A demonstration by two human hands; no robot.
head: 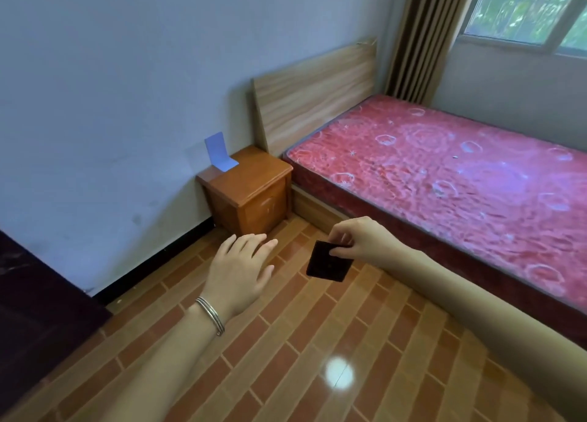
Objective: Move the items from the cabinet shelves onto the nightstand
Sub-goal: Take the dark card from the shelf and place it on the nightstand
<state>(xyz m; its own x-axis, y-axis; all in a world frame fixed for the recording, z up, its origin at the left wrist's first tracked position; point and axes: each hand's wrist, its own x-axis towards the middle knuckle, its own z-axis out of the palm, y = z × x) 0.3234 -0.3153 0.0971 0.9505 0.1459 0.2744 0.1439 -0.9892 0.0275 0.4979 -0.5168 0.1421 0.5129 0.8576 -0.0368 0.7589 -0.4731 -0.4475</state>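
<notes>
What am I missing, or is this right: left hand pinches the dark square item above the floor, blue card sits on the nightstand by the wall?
Wrong hand. The head view shows the right hand pinching the dark square item above the floor; the left hand is open and holds nothing. The blue card does sit on the nightstand by the wall.

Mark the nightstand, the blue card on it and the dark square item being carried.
nightstand point(257, 177): head view, bare part of its top.
blue card point(214, 147): head view, its upright half by the wall.
dark square item point(328, 263): head view, middle of its dark face.
</notes>
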